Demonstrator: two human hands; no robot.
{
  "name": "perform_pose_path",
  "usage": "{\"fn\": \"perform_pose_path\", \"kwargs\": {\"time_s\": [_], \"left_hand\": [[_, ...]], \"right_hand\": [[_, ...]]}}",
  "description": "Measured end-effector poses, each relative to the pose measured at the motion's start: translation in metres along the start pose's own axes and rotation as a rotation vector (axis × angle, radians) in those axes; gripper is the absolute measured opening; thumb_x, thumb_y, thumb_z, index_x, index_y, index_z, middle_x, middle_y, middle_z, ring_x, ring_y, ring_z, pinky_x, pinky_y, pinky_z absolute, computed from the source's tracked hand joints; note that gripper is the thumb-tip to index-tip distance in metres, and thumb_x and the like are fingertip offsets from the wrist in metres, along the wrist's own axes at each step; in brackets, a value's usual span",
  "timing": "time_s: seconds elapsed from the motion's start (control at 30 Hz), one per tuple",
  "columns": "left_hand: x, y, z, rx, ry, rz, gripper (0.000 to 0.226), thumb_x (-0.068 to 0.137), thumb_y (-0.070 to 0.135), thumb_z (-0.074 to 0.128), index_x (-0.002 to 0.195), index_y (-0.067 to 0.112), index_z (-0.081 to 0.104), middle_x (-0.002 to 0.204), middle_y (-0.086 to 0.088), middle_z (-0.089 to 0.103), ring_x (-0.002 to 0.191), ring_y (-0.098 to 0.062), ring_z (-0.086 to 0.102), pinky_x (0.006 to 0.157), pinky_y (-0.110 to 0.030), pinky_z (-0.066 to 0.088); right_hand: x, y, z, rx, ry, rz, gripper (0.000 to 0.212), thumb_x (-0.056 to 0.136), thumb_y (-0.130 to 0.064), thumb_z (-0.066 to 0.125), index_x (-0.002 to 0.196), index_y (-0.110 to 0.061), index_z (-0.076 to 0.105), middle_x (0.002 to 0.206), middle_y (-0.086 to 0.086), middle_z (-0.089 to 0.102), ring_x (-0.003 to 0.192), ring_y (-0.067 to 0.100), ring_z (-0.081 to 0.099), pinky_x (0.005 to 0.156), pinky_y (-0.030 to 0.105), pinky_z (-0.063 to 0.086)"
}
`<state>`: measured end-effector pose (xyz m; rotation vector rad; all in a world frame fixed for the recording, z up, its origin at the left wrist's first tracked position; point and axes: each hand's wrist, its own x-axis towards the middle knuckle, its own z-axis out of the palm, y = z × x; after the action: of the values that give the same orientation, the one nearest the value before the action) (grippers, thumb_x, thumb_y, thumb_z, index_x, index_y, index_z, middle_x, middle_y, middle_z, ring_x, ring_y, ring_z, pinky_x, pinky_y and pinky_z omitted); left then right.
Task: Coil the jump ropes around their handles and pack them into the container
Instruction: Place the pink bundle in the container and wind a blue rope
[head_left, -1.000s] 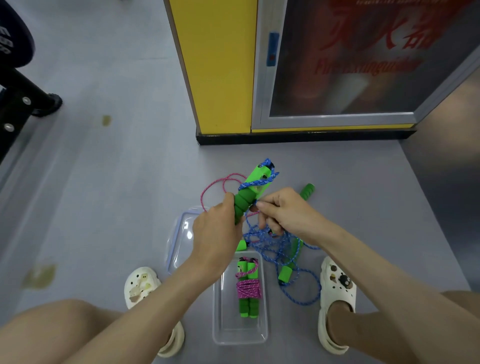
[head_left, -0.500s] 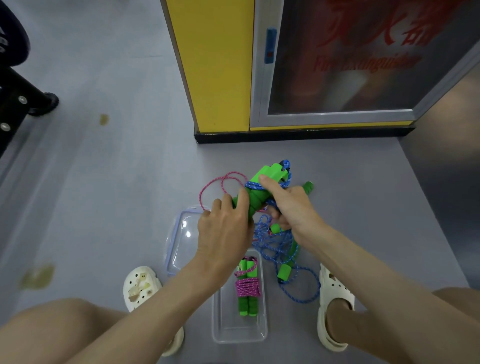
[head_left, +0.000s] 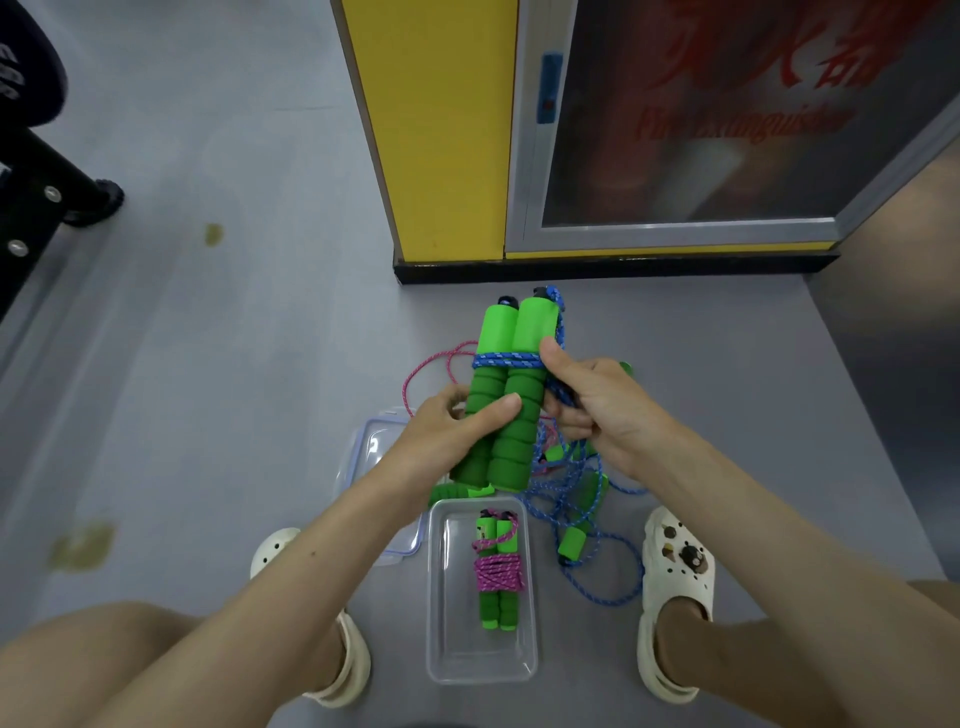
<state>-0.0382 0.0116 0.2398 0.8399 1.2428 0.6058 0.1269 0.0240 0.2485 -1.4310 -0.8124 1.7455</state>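
A public or institutional hallway: grey vinyl floor (head_left: 218, 364), yellow-framed fire extinguisher cabinet (head_left: 701, 130) set against the wall.

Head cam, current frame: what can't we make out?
- head: left hand, fingers mostly hidden behind the held handles.
- head: lid, mostly under the left forearm.
- head: right hand, palm hides where it pinches the blue rope.
- head: cabinet lettering, blurred, top cut by the frame edge.
- head: black object, cut off at left edge.

Bright, even overhead light with soft shadows; wide-angle bending at the edges; glare on the cabinet glass (head_left: 701, 130), its lettering blurred.
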Motion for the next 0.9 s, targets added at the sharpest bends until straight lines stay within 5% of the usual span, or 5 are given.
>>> {"fn": "perform_pose_path", "kwargs": {"time_s": [0.23,0.47,0.6,0.73,0.9], "left_hand": [[-0.005,0.000,-0.002,-0.219,-0.193,-0.105,0.040,0.072,0.035,0.067,0.100,0.008,0.068,0.090,-0.013,0.072,0.077,-0.022,0.070,0.081,-0.036,0.055],[-0.009,0.000,0.001,-0.255,-0.196,-0.081,0.034,0.070,0.027,0.067,0.099,0.007,0.066,0.083,-0.011,0.072,0.071,-0.020,0.070,0.067,-0.031,0.057],[-0.003,-0.002,0.002,-0.151,-0.041,0.008,0.040,0.066,0.024,0.075,0.100,0.005,0.067,0.082,-0.009,0.070,0.072,-0.024,0.067,0.064,-0.031,0.056],[0.002,-0.004,-0.001,-0.015,0.068,0.023,0.019,0.077,0.015,0.076,0.094,0.012,0.068,0.073,0.000,0.070,0.067,-0.017,0.066,0.059,-0.028,0.054],[0.005,-0.002,-0.006,0.098,0.119,0.047,0.021,0.075,0.015,0.079,0.094,0.014,0.068,0.074,-0.003,0.070,0.063,-0.014,0.065,0.051,-0.023,0.051]], "right_hand": [[0.002,0.006,-0.003,0.167,-0.098,0.002,0.042,0.078,-0.044,0.056,0.068,-0.003,0.056,0.050,0.004,0.051,0.033,0.004,0.027,0.038,0.017,0.022],[-0.001,0.004,0.001,0.228,-0.103,0.052,0.041,0.075,-0.046,0.057,0.062,-0.007,0.058,0.045,0.001,0.048,0.034,0.005,0.027,0.040,0.017,0.023],[-0.002,0.003,0.002,0.046,0.018,0.062,0.045,0.090,-0.047,0.052,0.068,-0.007,0.055,0.045,0.003,0.051,0.037,0.009,0.030,0.042,0.021,0.028],[-0.004,0.003,0.002,-0.264,0.115,0.034,0.049,0.095,-0.042,0.051,0.060,-0.007,0.054,0.034,-0.004,0.043,0.036,0.010,0.031,0.047,0.025,0.032],[0.001,0.003,-0.004,-0.331,0.076,0.024,0.023,0.090,-0.029,0.063,0.080,-0.009,0.068,0.052,0.001,0.049,0.041,0.010,0.033,0.047,0.024,0.031]]}}
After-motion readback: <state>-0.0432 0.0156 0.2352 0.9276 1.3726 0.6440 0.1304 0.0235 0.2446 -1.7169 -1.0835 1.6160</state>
